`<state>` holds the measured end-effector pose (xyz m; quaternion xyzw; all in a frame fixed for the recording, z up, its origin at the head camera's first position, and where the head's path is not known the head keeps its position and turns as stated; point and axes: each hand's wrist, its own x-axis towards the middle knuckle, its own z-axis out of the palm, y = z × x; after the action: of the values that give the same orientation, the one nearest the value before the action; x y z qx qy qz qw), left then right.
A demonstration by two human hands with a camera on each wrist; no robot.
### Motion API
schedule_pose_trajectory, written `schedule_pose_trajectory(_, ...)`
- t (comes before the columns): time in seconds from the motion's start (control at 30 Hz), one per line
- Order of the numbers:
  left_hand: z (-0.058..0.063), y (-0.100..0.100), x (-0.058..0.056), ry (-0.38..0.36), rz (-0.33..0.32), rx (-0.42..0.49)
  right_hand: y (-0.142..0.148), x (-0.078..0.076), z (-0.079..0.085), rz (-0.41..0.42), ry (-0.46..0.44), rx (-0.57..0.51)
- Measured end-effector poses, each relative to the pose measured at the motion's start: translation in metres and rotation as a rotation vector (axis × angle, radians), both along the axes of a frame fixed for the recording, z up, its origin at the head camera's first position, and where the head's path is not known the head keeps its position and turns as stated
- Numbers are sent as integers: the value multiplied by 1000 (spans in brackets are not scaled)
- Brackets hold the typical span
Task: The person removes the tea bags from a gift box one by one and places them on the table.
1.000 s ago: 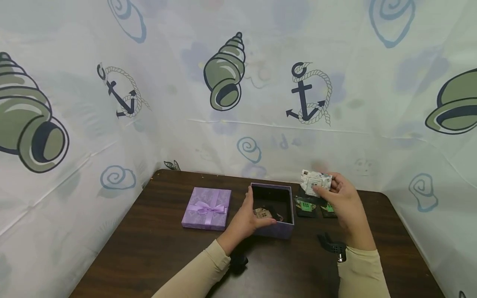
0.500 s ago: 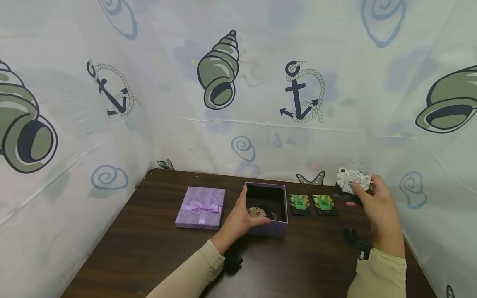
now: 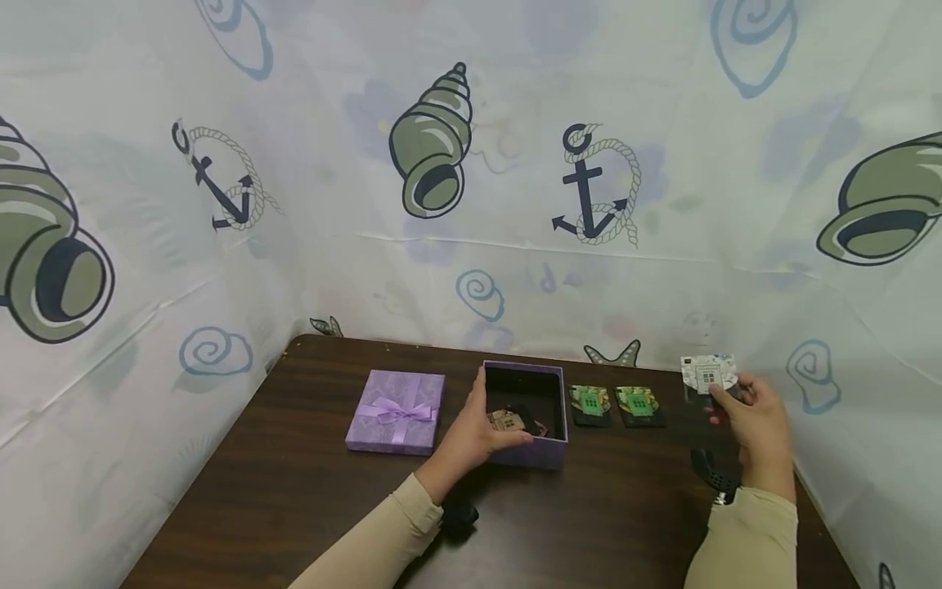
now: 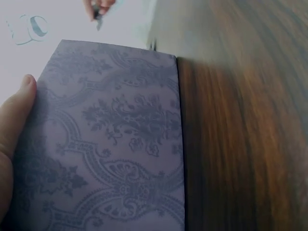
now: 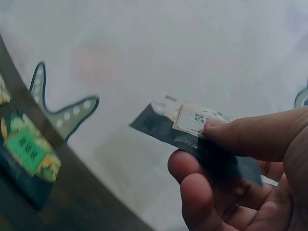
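A purple patterned gift box [image 3: 528, 451] stands uncovered on the table. My left hand [image 3: 471, 433] holds its near left corner, fingers along the left wall and thumb across the front rim. Inside the box lies a brown-labelled packet [image 3: 506, 420] beside other dark contents, partly behind the thumb. At the far right, my right hand [image 3: 761, 417] pinches a small black-and-white packet [image 5: 185, 126] between thumb and fingers, over the table's back right part. Two flat packets with green labels, the nearer one [image 3: 590, 405] and another [image 3: 640, 406], lie side by side right of the box.
The box's lilac lid [image 3: 397, 413] with a ribbon bow lies left of the box. A printed cloth [image 3: 515, 303] hangs behind and on both sides of the dark wooden table [image 3: 294, 491]. Black straps [image 3: 710, 474] sit at both wrists.
My right hand has carried the black-and-white packet rightward from over the green-labelled packets, then lowered it toward the table. My left hand has stayed on the box; the head view shifted slightly.
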<state>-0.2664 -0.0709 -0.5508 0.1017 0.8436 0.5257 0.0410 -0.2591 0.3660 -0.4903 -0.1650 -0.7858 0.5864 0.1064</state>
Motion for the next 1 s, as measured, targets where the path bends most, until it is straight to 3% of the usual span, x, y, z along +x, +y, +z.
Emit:
schedule_pose_trajectory(0.33, 0, -5, -1, -22, -39, 59, 14, -14, -43, -80, -152, -10)
schedule_pose_trajectory(0.63, 0, -5, 0, -44, -60, 101, 17, -24, -83, -113, -180, -31)
schedule_pose_trajectory(1.0, 0, -4, 0, -59, -49, 122, 20, -23, -89, -142, -252, 87)
